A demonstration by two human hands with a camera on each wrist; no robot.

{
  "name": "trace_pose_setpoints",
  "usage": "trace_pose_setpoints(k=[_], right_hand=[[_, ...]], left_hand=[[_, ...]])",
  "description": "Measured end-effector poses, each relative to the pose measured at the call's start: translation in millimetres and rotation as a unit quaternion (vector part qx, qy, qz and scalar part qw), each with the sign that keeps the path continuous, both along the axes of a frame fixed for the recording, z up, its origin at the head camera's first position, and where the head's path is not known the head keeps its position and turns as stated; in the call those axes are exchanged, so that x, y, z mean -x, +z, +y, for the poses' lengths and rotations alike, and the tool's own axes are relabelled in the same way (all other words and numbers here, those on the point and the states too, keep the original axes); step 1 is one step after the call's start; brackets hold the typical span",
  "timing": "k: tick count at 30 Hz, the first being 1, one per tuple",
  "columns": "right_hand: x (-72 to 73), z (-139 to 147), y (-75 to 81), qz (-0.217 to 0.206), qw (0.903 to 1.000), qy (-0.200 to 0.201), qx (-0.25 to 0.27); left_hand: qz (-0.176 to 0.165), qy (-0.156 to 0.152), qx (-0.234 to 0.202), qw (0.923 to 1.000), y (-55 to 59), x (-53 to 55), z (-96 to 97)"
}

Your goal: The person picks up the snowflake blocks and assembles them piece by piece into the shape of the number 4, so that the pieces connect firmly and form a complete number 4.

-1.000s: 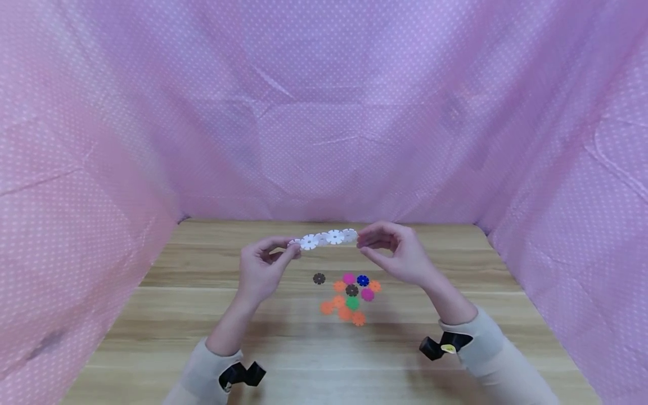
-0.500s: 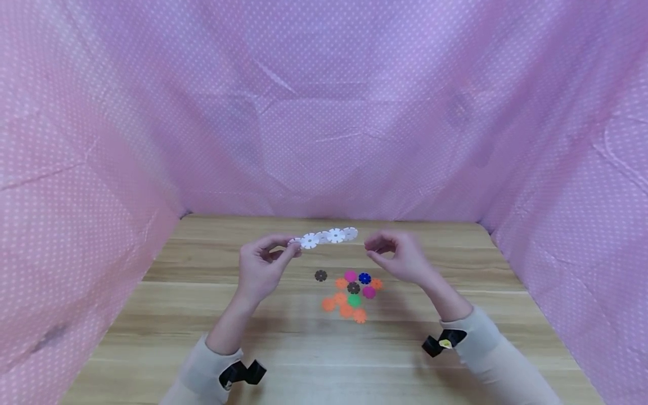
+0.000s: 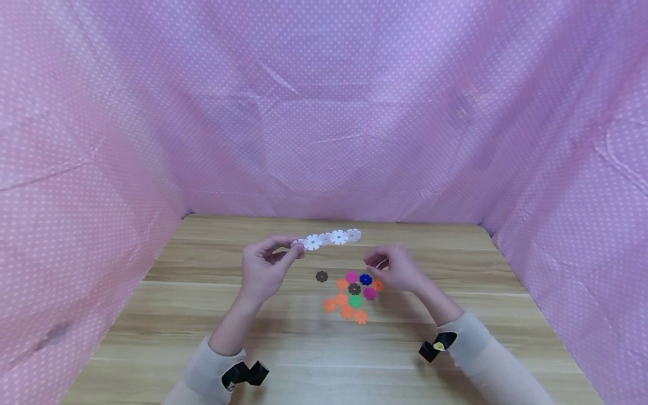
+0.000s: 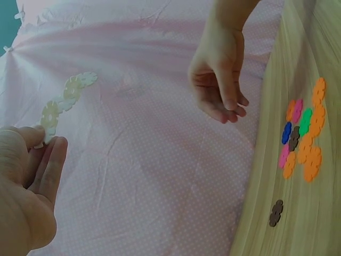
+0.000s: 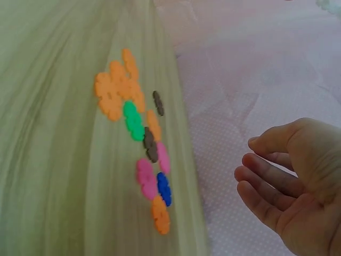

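My left hand (image 3: 265,267) pinches one end of a chain of white snowflake discs (image 3: 326,238) between thumb and fingers. The chain of several interlocked notched discs points right, held up above the table. My right hand (image 3: 397,267) hovers at the right of the chain, apart from it, its fingers loosely curled with nothing between them, as the right wrist view shows. Below the hands lies a loose group of snowflake discs: a green disc (image 3: 355,302), a blue disc (image 3: 365,279), a dark brown disc (image 3: 354,289), two pink discs and several orange discs (image 3: 347,311).
Another brown disc (image 3: 322,277) lies alone at the group's left. The wooden table (image 3: 202,315) meets a pink dotted cloth (image 3: 324,157) that hangs round its back and sides. A black wrist camera (image 3: 245,373) is strapped over each light sleeve.
My right hand has let go of the chain's right end and moved away, then down toward the loose discs. My left hand stays nearly in place, still holding the chain.
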State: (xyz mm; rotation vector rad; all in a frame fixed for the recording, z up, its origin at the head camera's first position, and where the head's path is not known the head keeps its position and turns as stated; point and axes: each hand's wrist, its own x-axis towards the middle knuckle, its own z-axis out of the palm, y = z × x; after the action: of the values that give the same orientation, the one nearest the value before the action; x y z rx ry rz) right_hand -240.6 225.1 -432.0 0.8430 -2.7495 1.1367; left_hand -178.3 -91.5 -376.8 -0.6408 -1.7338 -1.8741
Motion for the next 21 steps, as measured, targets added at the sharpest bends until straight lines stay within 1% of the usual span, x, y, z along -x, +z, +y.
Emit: trace_pose_setpoints(k=[5, 10, 17, 18, 21], right_hand=[[2.0, 3.1, -14.8, -0.041, 0.9991, 0.004, -0.006], [4.1, 3.8, -25.5, -0.048, 0.9985, 0.021, -0.017], [7.9, -9.9, -33.6, -0.045, 0.9966, 0.004, -0.069], [8.8, -12.7, -35.0, -0.048, 0.9963, 0.001, -0.071], [11.0, -21.1, -39.0, -0.076, 0.9952, -0.005, -0.061]], left_hand=[[0.001, -0.003, 0.005, 1.0000, -1.6, -1.7, 0.9], [0.003, -0.012, 0.001, 0.9999, -3.0, -1.9, 3.0], [-0.001, -0.016, 0.005, 0.9999, -2.6, -1.2, 5.0], [-0.002, -0.017, 0.005, 0.9998, -2.5, -1.3, 5.4], [-0.009, -0.024, 0.007, 0.9997, -2.8, -1.2, 7.0]])
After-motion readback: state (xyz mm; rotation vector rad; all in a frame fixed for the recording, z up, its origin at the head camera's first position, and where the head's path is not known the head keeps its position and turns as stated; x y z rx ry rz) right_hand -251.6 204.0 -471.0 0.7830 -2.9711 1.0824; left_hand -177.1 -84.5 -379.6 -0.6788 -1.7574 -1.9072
